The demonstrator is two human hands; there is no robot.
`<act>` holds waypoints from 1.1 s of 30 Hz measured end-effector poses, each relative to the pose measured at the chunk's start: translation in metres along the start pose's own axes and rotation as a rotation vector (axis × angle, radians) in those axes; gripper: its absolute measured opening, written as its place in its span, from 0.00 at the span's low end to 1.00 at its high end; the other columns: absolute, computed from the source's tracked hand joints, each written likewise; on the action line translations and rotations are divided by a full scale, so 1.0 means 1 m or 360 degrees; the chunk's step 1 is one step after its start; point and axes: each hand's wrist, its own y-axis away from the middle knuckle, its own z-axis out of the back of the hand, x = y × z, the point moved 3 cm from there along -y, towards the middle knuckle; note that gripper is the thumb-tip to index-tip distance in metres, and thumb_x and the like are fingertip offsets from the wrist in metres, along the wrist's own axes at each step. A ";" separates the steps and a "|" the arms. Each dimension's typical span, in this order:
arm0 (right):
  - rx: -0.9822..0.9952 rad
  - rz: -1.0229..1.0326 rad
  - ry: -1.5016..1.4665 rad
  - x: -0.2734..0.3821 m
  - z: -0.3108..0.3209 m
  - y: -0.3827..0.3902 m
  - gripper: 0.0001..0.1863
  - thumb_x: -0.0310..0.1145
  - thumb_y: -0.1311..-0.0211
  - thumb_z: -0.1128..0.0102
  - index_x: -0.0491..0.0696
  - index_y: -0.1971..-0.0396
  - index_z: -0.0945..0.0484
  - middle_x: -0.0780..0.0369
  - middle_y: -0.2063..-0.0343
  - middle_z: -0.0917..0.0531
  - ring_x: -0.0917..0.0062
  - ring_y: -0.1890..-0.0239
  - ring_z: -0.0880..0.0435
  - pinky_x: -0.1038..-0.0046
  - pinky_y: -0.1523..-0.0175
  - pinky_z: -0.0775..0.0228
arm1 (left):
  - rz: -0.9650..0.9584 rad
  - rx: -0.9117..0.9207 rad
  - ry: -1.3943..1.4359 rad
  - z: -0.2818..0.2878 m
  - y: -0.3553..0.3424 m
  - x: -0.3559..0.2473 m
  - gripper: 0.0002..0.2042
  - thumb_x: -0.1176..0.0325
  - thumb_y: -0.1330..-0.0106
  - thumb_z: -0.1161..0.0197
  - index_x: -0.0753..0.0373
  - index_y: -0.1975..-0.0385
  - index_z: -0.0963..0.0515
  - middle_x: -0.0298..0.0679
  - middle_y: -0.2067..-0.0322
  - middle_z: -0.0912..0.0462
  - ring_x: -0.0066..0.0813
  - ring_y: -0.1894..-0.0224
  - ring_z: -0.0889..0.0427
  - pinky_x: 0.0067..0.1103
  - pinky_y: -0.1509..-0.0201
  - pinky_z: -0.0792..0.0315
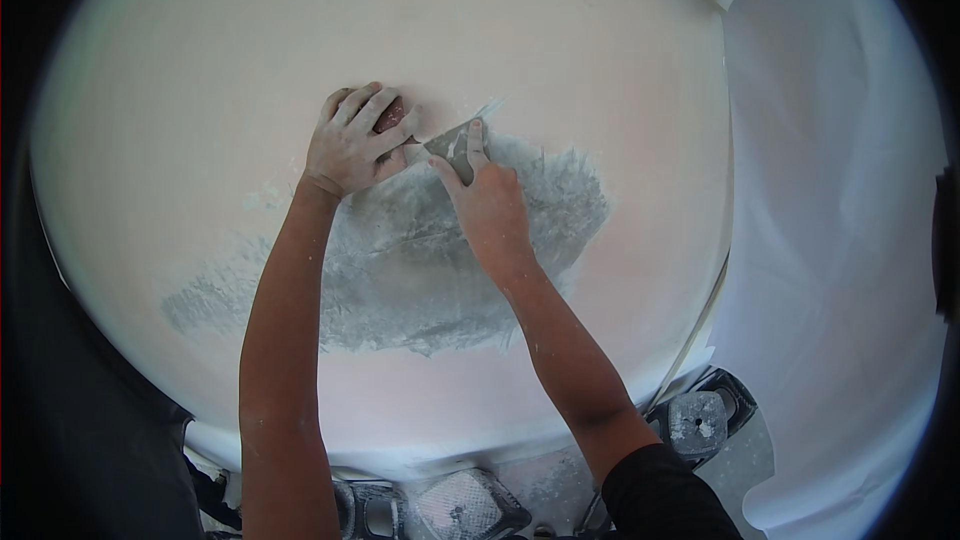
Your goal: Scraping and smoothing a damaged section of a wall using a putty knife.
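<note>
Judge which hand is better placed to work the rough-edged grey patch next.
Probably the right hand: it holds a flat grey blade-like piece at the patch's upper edge, while the left hand grips a speckled dark red piece farther left.

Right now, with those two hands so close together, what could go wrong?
The right grip holds a flat grey tool at the upper edge of the grey patch, so a tilted edge might leave a scratch there. The left grip, on a reddish block, is close beside it, so a slip could make the tool bump it.
</note>
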 end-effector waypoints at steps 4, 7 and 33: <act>0.0085 -0.0051 0.0080 -0.003 0.004 0.012 0.39 0.55 0.31 0.43 0.43 0.31 0.36 0.44 0.72 0.17 0.51 0.66 0.15 0.57 0.60 0.21 | -0.0025 -0.0028 -0.0018 0.002 0.000 0.001 0.18 0.55 0.45 0.35 0.43 0.53 0.19 0.35 0.49 0.22 0.38 0.44 0.23 0.40 0.39 0.30; 0.0029 -0.0036 0.0089 -0.003 0.007 -0.004 0.39 0.56 0.31 0.44 0.43 0.30 0.36 0.45 0.72 0.17 0.51 0.66 0.15 0.57 0.60 0.21 | -0.0025 0.0024 0.0031 -0.003 -0.002 0.000 0.18 0.56 0.45 0.36 0.43 0.53 0.19 0.36 0.49 0.22 0.38 0.44 0.23 0.40 0.38 0.30; 0.0020 0.0023 0.0079 -0.011 0.001 -0.003 0.38 0.56 0.31 0.44 0.44 0.31 0.35 0.45 0.73 0.18 0.50 0.67 0.15 0.58 0.61 0.21 | -0.0001 -0.0005 -0.0017 -0.003 0.001 0.002 0.18 0.57 0.47 0.35 0.43 0.53 0.19 0.35 0.48 0.22 0.38 0.43 0.24 0.40 0.38 0.30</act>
